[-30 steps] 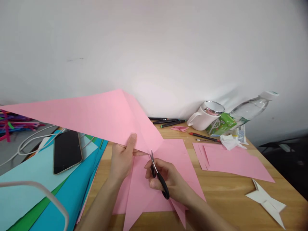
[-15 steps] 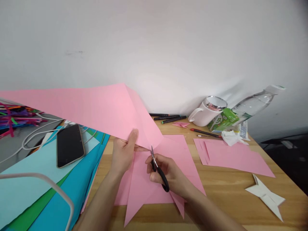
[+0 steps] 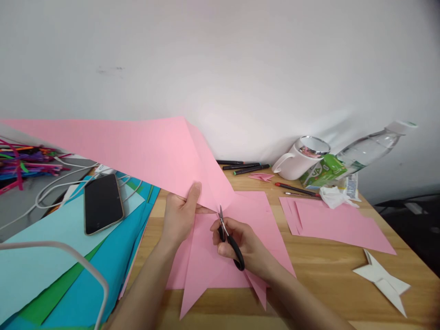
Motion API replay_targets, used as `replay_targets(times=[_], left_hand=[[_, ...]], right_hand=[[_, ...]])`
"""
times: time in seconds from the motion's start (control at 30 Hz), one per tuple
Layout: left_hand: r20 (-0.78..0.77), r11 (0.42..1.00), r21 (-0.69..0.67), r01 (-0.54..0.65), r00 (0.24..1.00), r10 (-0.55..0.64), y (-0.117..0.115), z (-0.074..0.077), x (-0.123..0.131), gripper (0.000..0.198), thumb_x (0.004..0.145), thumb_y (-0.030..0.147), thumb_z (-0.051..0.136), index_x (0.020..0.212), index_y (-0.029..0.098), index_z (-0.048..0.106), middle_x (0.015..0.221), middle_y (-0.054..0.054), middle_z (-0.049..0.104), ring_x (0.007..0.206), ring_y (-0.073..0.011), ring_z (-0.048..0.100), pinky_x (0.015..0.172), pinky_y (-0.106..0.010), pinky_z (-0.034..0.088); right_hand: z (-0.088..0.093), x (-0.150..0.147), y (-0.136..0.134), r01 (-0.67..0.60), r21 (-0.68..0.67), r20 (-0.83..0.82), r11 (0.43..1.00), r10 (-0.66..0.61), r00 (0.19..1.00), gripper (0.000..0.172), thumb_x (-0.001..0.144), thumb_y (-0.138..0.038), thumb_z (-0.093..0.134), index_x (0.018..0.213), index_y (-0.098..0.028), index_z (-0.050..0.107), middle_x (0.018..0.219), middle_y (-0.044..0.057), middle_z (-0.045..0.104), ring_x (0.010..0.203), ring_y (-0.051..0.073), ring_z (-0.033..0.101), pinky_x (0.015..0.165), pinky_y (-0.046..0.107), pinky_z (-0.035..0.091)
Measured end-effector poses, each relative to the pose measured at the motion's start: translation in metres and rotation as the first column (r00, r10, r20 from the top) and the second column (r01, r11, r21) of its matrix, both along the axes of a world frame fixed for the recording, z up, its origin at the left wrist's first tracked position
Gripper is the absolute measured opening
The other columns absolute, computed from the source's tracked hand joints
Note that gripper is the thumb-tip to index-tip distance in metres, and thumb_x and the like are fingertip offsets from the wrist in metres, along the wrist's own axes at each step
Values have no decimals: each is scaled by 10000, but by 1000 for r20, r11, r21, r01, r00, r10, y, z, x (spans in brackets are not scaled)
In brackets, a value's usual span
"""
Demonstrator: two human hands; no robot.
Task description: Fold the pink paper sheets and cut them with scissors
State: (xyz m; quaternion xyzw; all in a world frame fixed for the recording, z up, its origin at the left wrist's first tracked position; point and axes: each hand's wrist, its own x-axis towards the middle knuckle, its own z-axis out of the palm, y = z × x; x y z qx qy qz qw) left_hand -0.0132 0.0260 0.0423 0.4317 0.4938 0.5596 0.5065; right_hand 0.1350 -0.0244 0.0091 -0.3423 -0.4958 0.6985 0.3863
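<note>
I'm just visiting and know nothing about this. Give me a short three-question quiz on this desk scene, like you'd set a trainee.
1. Fill the gap: the right hand holds the ____, which have black handles.
2. True or false: the left hand is holding the phone.
3. Multiple choice: what is the main colour of the carton beside the white mug?
A) Red
B) Green
C) Purple

Key:
1. Scissors.
2. False: it pinches the large pink sheet, thumb on top.
3. B.
</note>
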Motion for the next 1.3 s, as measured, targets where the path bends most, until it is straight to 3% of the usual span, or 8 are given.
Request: replay_targets(times=[0.3,0.6,0.9,1.3], left_hand=[[-37,1000,-4,-5,999,5,-1,-1,0,377,774,440,623,941,115,714,652,-67,711,520,-236,671,437,-315,562],[-57,1000,-6,-22,998,21,0,1,1,384,773,421,618,928,80,708,626,-88,696,494,-212,648,422,-291,546],[-128,999,-29,-26,991,22,-2,4,0,364,776,393,611,940,82,703,653,-80,704,601,-236,679,457,-288,562],[-50,997,-26,-68,997,67,-1,5,1,336,726,371,672,903,89,714,675,-95,708,581,-244,672,435,-312,562]], right_hand=[[-2,0,1,21,-14,-2,1000,-21,1000,344,651,-305,784,868,-180,549,695,-35,525,623,103,459,596,251,334],[-4,0,2,30,-11,16,999,-30,999,345,651,-360,781,838,-180,553,631,-52,489,571,93,403,560,253,286],[-5,-1,2,18,-3,17,1000,-18,1000,355,676,-401,753,864,-172,558,621,-52,470,550,84,379,528,238,293],[-2,-1,1,28,-17,19,999,-28,999,379,643,-397,779,863,-178,563,619,-54,463,549,84,378,532,233,323]])
